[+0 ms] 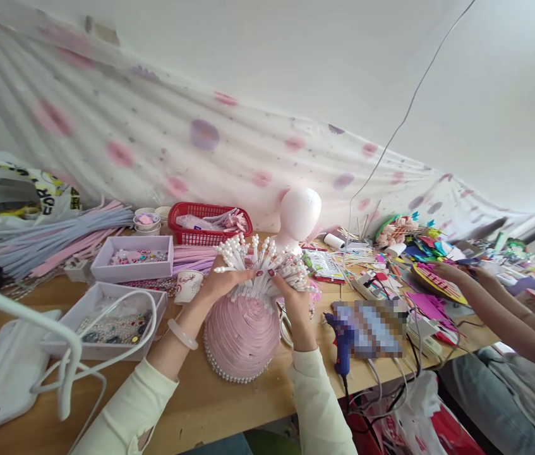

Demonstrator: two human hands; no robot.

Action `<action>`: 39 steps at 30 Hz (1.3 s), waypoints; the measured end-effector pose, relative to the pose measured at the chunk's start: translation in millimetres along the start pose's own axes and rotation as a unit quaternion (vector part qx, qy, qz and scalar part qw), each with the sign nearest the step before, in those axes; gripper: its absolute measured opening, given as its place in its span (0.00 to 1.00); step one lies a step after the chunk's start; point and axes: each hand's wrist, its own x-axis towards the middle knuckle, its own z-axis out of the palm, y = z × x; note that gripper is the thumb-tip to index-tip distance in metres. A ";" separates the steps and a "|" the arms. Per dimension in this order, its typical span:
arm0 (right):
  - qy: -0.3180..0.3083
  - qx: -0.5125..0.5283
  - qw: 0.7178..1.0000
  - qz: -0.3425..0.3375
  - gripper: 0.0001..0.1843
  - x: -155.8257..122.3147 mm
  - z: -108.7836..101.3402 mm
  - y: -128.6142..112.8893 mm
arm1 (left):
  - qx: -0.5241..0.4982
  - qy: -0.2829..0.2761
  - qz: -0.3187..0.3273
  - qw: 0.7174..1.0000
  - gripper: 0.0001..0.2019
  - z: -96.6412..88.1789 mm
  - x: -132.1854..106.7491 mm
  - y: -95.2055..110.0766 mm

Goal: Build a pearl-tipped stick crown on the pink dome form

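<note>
While set on the table (pixel 191 414) before the white mannequin head (pixel 301 213), comprises a pink dome (pixel 241 335), wound and pearl-edged, apparently done; bears pearl-tipped stems (pixel 267 256) atop, clasped in the grip of left hand (pixel 223 279) and right hand (pixel 294 298), seemingly not yet fixed.

Wore pale cream sleeves (pixel 319 398) of plain, softly creased cloth, with straight ends at the forearms (pixel 165 361) and a small opening on the inner side of the left one. Had a thick, rounded, milky-white bangle (pixel 182 335) around the left wrist (pixel 197 321), just beyond the sleeve. Showed dark red polish on the thumbnails (pixel 259 273) of the left hand (pixel 223 278) and the right hand (pixel 294 297).
</note>
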 end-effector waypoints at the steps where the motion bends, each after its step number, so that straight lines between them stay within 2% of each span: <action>1: -0.005 0.003 1.000 -0.003 0.24 0.0 2.2 -0.8 | 0.001 -0.012 0.008 1.000 0.21 1.2 0.5 -0.3; 4: -0.013 -0.011 1.000 -0.026 0.21 0.4 9.1 -2.0 | 0.006 -0.046 0.037 0.998 0.18 3.9 1.1 -1.5; 10: -0.044 -0.045 0.997 -0.051 0.17 3.8 15.2 -4.2 | 0.031 -0.057 0.052 0.997 0.18 4.9 1.3 -1.2; 18: -0.059 -0.047 0.996 -0.050 0.17 7.6 20.1 -2.7 | 0.053 -0.022 0.026 0.998 0.12 14.8 -4.1 7.4; 22: -0.064 -0.023 0.998 -0.013 0.20 7.5 19.7 -4.9 | 0.042 -0.015 0.009 0.999 0.09 13.3 -2.7 8.0; 26: -0.046 0.014 0.999 0.013 0.24 6.6 12.0 -7.7 | 0.001 -0.035 -0.009 0.999 0.15 1.1 2.1 9.9; 29: -0.006 0.047 0.999 -0.004 0.27 5.9 8.2 -7.4 | -0.034 -0.007 0.002 0.999 0.26 -5.4 5.6 10.3; 32: 0.009 0.059 0.998 -0.031 0.28 5.4 10.6 -9.4 | -0.051 0.021 0.018 0.998 0.36 -3.1 6.8 10.3; 35: -0.006 0.035 0.998 -0.056 0.23 6.1 16.3 -14.4 | -0.049 0.009 0.026 0.998 0.35 5.5 6.0 12.1; 39: -0.008 0.013 0.996 -0.090 0.16 8.0 22.2 -15.0 | -0.050 -0.006 0.040 0.998 0.26 17.7 5.5 14.4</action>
